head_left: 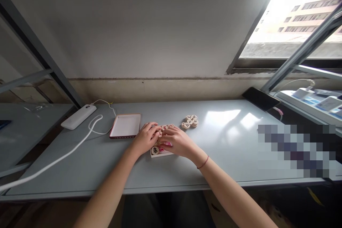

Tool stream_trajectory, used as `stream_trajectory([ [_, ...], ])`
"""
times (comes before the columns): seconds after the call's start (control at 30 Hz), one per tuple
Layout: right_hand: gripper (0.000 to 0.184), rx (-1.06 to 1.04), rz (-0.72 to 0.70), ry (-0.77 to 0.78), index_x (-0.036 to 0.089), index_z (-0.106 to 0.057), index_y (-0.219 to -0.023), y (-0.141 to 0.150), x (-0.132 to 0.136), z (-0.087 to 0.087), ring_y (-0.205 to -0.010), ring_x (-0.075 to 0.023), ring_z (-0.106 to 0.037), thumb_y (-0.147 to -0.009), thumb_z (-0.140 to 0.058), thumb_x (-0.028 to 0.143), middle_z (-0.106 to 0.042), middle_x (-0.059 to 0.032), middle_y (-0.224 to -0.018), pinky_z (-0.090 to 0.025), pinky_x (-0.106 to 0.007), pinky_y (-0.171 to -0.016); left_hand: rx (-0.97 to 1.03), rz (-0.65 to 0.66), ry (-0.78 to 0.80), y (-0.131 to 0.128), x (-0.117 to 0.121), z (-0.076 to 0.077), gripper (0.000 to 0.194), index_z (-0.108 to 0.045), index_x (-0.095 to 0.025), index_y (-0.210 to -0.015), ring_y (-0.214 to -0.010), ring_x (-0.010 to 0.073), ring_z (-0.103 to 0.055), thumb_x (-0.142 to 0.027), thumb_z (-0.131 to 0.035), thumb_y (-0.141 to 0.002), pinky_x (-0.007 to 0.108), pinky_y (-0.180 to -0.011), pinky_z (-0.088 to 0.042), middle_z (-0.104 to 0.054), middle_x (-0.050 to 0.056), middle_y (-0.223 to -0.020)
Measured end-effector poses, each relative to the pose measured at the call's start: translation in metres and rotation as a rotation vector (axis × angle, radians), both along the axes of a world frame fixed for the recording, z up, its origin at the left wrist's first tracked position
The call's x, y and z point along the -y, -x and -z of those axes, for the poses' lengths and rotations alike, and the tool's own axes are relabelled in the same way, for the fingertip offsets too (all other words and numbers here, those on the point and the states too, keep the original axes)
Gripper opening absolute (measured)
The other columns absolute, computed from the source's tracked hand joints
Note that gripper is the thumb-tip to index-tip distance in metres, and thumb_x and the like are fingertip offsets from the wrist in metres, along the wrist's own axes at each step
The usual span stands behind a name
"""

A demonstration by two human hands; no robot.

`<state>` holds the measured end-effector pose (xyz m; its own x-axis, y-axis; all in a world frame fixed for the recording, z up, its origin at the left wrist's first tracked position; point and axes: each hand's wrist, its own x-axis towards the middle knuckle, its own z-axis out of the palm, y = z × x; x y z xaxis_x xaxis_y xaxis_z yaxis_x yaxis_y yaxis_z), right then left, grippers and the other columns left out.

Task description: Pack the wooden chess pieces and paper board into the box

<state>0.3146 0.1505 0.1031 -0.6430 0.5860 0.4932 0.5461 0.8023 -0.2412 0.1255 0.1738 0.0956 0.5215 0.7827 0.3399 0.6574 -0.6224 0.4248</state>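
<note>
Between my hands lies a shallow open box (159, 155) with round wooden Chinese chess pieces (155, 150) in it, marked in black or red. My left hand (144, 139) rests over the box's left side, fingers stretched across it and fingertips by the pieces. From the right, my right hand (180, 142) reaches in with bent fingers around a Chinese chess piece (160, 134); the fingers partly hide it. Just beyond my right hand, several more pieces stand in a cluster of short stacks (190, 121) on the grey desk (224, 164).
A box lid (125, 125) with a white inside lies left of the box. Farther left are a white power bank (78, 117) and a thick white cable (77, 148). A dark phone (259, 98) leans at the back right near a metal frame.
</note>
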Motion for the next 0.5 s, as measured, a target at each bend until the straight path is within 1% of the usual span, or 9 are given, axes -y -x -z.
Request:
stream_trajectory([
  [0.07, 0.008, -0.038, 0.015, 0.048, 0.021, -0.067, -0.081, -0.004, -0.001, -0.005, -0.084, -0.0181, -0.059, -0.084, -0.061, 0.025, -0.065, -0.0061, -0.086, -0.045, -0.031, -0.08, 0.006, 0.014, 0.012, 0.0, 0.0, 0.0, 0.025, -0.06, -0.02, -0.108, -0.111, 0.0206, -0.054, -0.024, -0.041, -0.092, 0.037, -0.097, -0.045, -0.056, 0.008, -0.117],
  [0.13, 0.014, -0.104, 0.096, 0.119, 0.02, -0.067, -0.088, -0.013, -0.004, -0.009, -0.08, -0.0168, -0.06, -0.086, -0.059, 0.031, -0.065, -0.0066, -0.088, -0.047, -0.028, -0.073, 0.015, 0.02, 0.027, 0.0, 0.0, 0.001, 0.025, -0.06, -0.02, -0.108, -0.11, 0.0205, -0.054, -0.025, -0.04, -0.093, 0.037, -0.097, -0.045, -0.056, 0.008, -0.117],
  [0.17, 0.017, -0.137, 0.187, 0.153, 0.02, -0.067, -0.091, -0.019, -0.007, -0.01, -0.077, -0.0157, -0.06, -0.087, -0.057, 0.034, -0.065, -0.007, -0.091, -0.047, -0.027, -0.07, 0.019, 0.02, 0.032, 0.0, 0.0, 0.001, 0.025, -0.06, -0.02, -0.108, -0.11, 0.0205, -0.054, -0.025, -0.04, -0.093, 0.037, -0.097, -0.045, -0.056, 0.008, -0.117],
  [0.2, 0.021, -0.162, 0.314, 0.183, 0.02, -0.067, -0.095, -0.027, -0.011, -0.011, -0.074, -0.0149, -0.061, -0.089, -0.054, 0.035, -0.065, -0.0073, -0.095, -0.047, -0.026, -0.067, 0.023, 0.018, 0.037, 0.0, 0.0, 0.001, 0.025, -0.059, -0.02, -0.108, -0.11, 0.0206, -0.054, -0.025, -0.04, -0.093, 0.037, -0.097, -0.045, -0.056, 0.008, -0.116],
  [0.27, 0.025, -0.166, 0.612, 0.232, 0.02, -0.066, -0.101, -0.041, -0.022, -0.01, -0.071, -0.0148, -0.062, -0.09, -0.049, 0.035, -0.065, -0.0079, -0.103, -0.046, -0.026, -0.064, 0.03, 0.014, 0.045, -0.001, 0.0, 0.002, 0.024, -0.06, -0.02, -0.107, -0.11, 0.0206, -0.055, -0.025, -0.04, -0.093, 0.038, -0.097, -0.045, -0.056, 0.008, -0.116],
  [0.33, 0.029, -0.115, 0.847, 0.288, 0.02, -0.064, -0.107, -0.055, -0.034, -0.008, -0.077, -0.0175, -0.063, -0.088, -0.049, 0.036, -0.064, -0.0084, -0.109, -0.045, -0.027, -0.065, 0.036, 0.011, 0.056, -0.001, -0.001, 0.002, 0.024, -0.06, -0.02, -0.107, -0.11, 0.0204, -0.055, -0.025, -0.041, -0.092, 0.037, -0.098, -0.045, -0.056, 0.008, -0.116],
  [0.37, 0.032, -0.075, 0.915, 0.321, 0.02, -0.064, -0.109, -0.06, -0.04, -0.008, -0.081, -0.0192, -0.063, -0.087, -0.049, 0.037, -0.065, -0.0085, -0.111, -0.045, -0.027, -0.066, 0.039, 0.009, 0.061, -0.001, -0.001, 0.002, 0.024, -0.059, -0.021, -0.107, -0.109, 0.0203, -0.055, -0.025, -0.041, -0.092, 0.037, -0.098, -0.045, -0.057, 0.008, -0.116],
  [0.43, 0.035, 0.01, 0.978, 0.391, 0.02, -0.063, -0.111, -0.067, -0.051, -0.008, -0.087, -0.0219, -0.063, -0.085, -0.049, 0.039, -0.065, -0.0084, -0.111, -0.044, -0.028, -0.066, 0.044, 0.007, 0.068, -0.001, -0.001, 0.002, 0.025, -0.059, -0.021, -0.108, -0.109, 0.0201, -0.055, -0.026, -0.04, -0.092, 0.037, -0.097, -0.045, -0.057, 0.007, -0.116],
  [0.5, 0.036, 0.087, 1.001, 0.46, 0.021, -0.063, -0.112, -0.07, -0.062, -0.009, -0.09, -0.0231, -0.063, -0.083, -0.05, 0.038, -0.067, -0.0085, -0.108, -0.043, -0.027, -0.064, 0.052, 0.006, 0.067, -0.001, -0.002, 0.002, 0.025, -0.059, -0.022, -0.108, -0.108, 0.0197, -0.055, -0.026, -0.04, -0.093, 0.037, -0.097, -0.045, -0.057, 0.007, -0.116],
])
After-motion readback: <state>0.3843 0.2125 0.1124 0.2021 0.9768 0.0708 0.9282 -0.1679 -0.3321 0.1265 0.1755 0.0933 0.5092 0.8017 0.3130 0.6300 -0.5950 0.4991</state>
